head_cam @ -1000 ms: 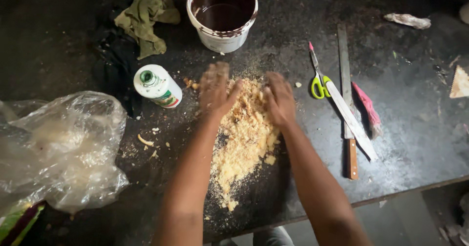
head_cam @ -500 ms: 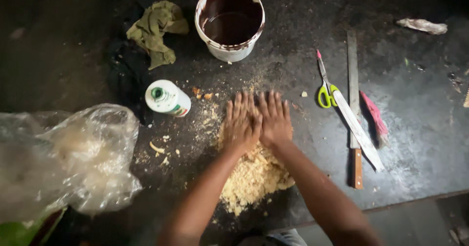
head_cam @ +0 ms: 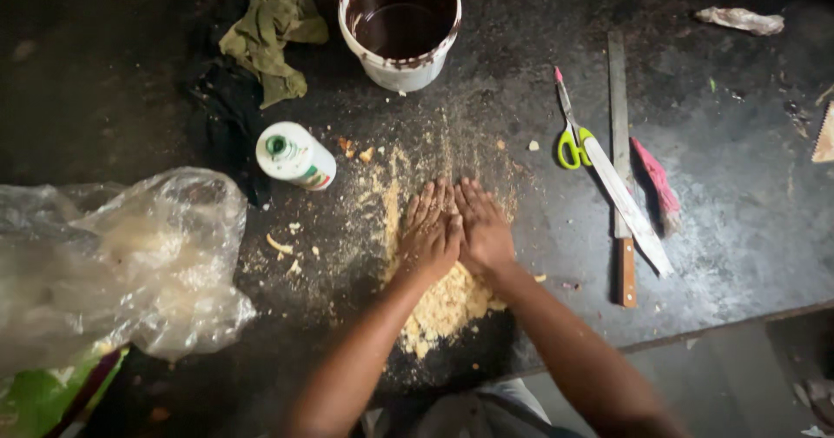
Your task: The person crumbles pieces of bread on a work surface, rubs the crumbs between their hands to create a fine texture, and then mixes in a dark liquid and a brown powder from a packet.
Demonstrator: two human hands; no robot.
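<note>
Both hands (head_cam: 456,234) flat — crumbly pile (head_cam: 443,303) partly hidden.

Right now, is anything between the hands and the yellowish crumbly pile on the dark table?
Nothing visible. The left hand and right hand lie flat, side by side, directly on the yellowish crumbly pile. The white plastic bottle lying on its side and the yellow-handled scissors sit off to either side, apart from both hands.

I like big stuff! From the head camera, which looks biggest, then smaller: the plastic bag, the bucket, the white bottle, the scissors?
1. plastic bag
2. bucket
3 and 4. white bottle and scissors: too alike to rank; the scissors look longer, the bottle thicker.
</note>
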